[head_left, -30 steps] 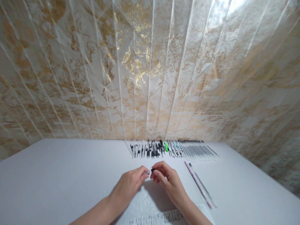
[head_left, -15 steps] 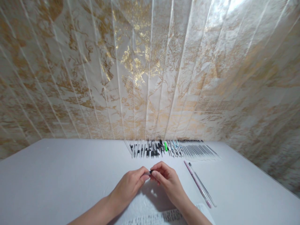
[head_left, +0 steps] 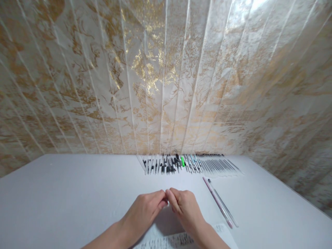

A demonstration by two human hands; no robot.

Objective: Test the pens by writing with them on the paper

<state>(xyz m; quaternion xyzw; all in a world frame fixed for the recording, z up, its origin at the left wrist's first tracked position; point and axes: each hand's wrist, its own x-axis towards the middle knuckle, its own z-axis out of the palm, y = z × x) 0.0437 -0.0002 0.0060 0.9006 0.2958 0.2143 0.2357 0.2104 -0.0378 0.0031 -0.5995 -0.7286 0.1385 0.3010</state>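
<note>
My left hand (head_left: 145, 209) and my right hand (head_left: 183, 207) meet fingertip to fingertip above the white table (head_left: 64, 193), near its front middle. Both hands are curled in a pinch. What they pinch is hidden between the fingers. A pink pen (head_left: 217, 203) and a clear pen (head_left: 223, 204) lie side by side on the table, just right of my right hand. A row of several pens and pen parts (head_left: 168, 164) lies along the far edge, one of them green (head_left: 183, 161).
A row of clear pen tubes (head_left: 220, 166) lies at the back right. A printed sheet of paper (head_left: 176, 238) sits at the front edge under my wrists. A gold-and-white panelled wall (head_left: 166, 76) rises right behind the table.
My fingertips have closed together, and the small dark piece seen between them earlier is now hidden. Both hands have drawn slightly nearer to me.
</note>
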